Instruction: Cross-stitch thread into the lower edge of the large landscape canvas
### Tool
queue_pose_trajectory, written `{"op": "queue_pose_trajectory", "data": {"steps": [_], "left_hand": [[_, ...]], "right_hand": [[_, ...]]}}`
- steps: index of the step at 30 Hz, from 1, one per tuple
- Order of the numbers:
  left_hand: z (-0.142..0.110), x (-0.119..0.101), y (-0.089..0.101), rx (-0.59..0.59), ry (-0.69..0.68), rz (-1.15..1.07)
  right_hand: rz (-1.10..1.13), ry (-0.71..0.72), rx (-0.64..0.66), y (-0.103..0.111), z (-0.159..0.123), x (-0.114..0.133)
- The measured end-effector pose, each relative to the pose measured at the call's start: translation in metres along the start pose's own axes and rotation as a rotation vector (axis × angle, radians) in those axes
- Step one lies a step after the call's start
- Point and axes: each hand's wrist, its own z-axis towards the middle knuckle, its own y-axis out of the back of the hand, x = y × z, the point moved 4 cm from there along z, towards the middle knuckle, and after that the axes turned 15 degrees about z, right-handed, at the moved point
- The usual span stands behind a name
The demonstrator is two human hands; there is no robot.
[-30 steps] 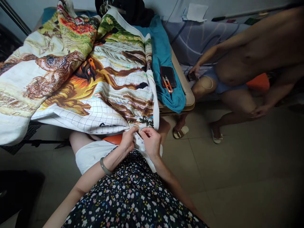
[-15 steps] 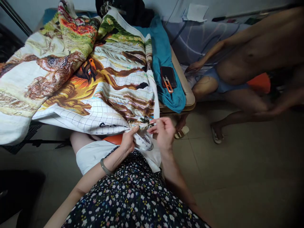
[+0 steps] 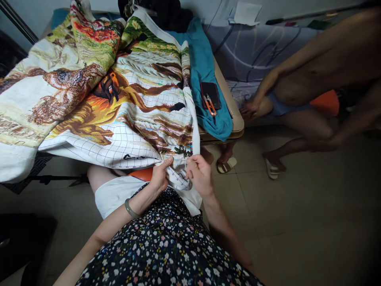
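A large cross-stitch cloth [image 3: 143,99] with a printed grid and stitched pictures in brown, orange and green spreads over the table and hangs down to my lap. My left hand [image 3: 160,174] is closed on its lower edge, thumb on top and fingers underneath. Just right of it, my right hand [image 3: 201,172] is closed in a pinch at the cloth's lower right edge. What its fingertips hold is too small to make out.
On the table's right side, a teal cloth [image 3: 202,67] carries a dark phone [image 3: 214,90] with orange-handled thread snips [image 3: 210,107] on it. The table's corner [image 3: 238,127] is rounded. Another person [image 3: 309,79] sits at the right.
My right hand has moved slightly down and left, its fingers curled closer together. My left hand keeps its grip on the cloth. The other person's hand has shifted toward their knee.
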Motion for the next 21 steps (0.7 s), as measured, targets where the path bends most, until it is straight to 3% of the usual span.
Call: {"op": "queue_pose_trajectory", "data": {"steps": [5,21], "left_hand": [[0.001,0.001,0.001,-0.006,0.0,-0.001],[-0.001,-0.001,-0.001,-0.02,-0.003,-0.021]], "right_hand": [[-0.326,0.031,0.052,-0.003,-0.004,-0.01],[-0.58,0.173,-0.017,-0.013,-0.004,0.001]]}}
